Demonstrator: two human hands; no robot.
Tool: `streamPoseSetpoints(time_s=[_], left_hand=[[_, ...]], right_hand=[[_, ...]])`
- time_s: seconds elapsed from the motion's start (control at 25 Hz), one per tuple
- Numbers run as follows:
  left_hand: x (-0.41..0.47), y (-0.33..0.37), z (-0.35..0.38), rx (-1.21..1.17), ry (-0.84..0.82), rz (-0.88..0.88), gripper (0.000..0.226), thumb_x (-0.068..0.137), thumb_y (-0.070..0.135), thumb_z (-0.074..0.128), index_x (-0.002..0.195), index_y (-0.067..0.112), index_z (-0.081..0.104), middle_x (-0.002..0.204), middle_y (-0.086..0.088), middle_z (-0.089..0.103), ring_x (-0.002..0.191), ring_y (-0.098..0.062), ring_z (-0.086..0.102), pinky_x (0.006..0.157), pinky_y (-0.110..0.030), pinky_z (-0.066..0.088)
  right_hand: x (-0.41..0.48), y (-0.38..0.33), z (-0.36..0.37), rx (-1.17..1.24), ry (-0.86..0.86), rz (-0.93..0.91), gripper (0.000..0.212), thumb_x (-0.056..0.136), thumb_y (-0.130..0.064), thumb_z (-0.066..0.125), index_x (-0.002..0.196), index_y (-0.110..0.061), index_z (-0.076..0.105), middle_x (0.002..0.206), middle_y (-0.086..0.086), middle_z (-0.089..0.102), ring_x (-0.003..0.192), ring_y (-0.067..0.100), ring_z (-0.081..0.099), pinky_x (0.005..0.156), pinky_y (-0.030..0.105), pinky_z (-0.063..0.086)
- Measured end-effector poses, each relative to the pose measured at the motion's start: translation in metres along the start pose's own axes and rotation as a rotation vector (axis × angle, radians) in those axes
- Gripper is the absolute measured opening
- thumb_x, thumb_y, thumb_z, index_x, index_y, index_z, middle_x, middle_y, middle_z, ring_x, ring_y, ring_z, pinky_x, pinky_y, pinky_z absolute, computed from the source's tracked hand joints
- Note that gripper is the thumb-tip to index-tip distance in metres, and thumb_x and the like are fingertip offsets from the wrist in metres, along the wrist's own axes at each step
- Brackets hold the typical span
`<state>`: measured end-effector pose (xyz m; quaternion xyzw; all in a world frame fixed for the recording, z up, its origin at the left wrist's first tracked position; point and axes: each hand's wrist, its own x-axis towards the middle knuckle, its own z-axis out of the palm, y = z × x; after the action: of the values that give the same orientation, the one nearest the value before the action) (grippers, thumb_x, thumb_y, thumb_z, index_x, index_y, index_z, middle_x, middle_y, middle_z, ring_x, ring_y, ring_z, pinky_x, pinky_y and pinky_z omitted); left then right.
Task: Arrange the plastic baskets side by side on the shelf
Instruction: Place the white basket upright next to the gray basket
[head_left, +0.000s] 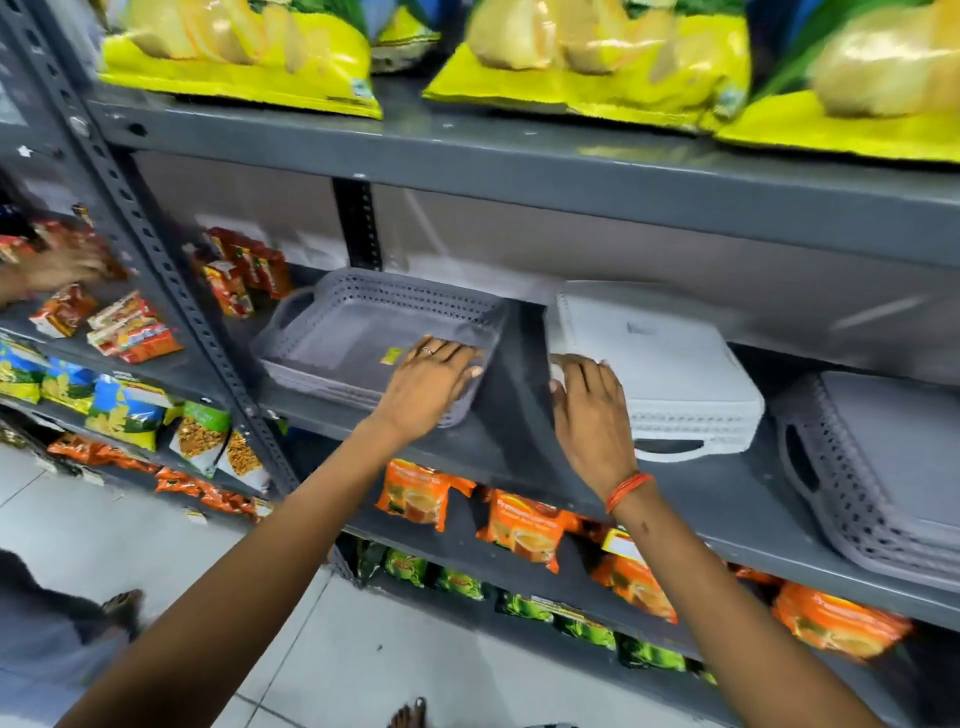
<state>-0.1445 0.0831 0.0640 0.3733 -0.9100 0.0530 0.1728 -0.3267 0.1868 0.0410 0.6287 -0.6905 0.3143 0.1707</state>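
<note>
Nothing on the packaging is really reading clearly here, everything's too blurry. The only label-ish bits on the baskets are a small yellow sticker (390, 356) sitting inside the grey basket stack (363, 332) and a faint grey mark on the white basket stack (670, 358), and neither is legible.

All the baskets are sitting on the middle grey metal shelf (519, 457). The grey stack is lying right way up at the left end, its long axis running left to right with a handle poking out on the left. The white stack is lying upside down near the middle, its long side running from the back toward the front edge, with a handle slot facing us. A second grey stack (893, 467) is sitting at the far right, also flipped over, handle slot pointing left. There's a bare gap between the first grey stack and the white one.

The left hand (434, 382) is resting on the grey stack's right front corner, fingers curled over the rim. The right hand (589, 410) is lying flat on the white stack's left front corner, fingers spread and extended.

Yellow chip bags (239, 57) are sitting up top, orange packets (524, 527) below.
</note>
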Motion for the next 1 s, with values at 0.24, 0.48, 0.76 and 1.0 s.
streamPoseSetpoints(time_s=[0.24,0.48,0.76,1.0], left_hand=[[0.024,0.139,0.023,-0.224,-0.015,0.074,0.047,0.089,0.038,0.029,0.107,0.012,0.064,0.104,-0.009,0.072,0.099,-0.029,0.065,0.079,-0.036,0.056],[0.041,0.217,0.074,-0.237,-0.367,0.100,0.027,0.097,0.023,0.041,0.110,0.008,0.060,0.113,-0.019,0.067,0.104,-0.034,0.063,0.089,-0.044,0.052],[0.039,0.237,0.086,-0.293,-0.286,-0.016,0.029,0.092,0.004,0.047,0.118,0.006,0.059,0.113,-0.019,0.060,0.106,-0.033,0.056,0.088,-0.037,0.049],[0.018,0.241,0.036,-0.681,0.180,-0.150,0.024,0.090,-0.002,0.053,0.110,0.003,0.066,0.113,-0.019,0.060,0.103,-0.027,0.055,0.087,-0.024,0.043]], right_hand=[[-0.042,0.118,-0.039,0.100,0.044,0.296,0.040,0.090,-0.022,0.033,0.116,0.000,0.053,0.115,0.021,0.056,0.106,0.037,0.051,0.095,0.038,0.039],[-0.064,0.189,-0.031,0.209,-0.044,0.699,0.037,0.085,0.001,0.044,0.120,0.013,0.047,0.117,0.037,0.052,0.109,0.050,0.048,0.095,0.045,0.032],[-0.064,0.201,-0.032,0.574,0.011,0.931,0.032,0.096,0.001,0.036,0.126,0.007,0.045,0.124,0.028,0.057,0.112,0.037,0.056,0.099,0.041,0.042],[-0.050,0.210,-0.022,0.803,0.165,1.009,0.027,0.090,0.011,0.037,0.105,0.007,0.059,0.093,0.017,0.066,0.083,0.019,0.063,0.096,0.046,0.048]])
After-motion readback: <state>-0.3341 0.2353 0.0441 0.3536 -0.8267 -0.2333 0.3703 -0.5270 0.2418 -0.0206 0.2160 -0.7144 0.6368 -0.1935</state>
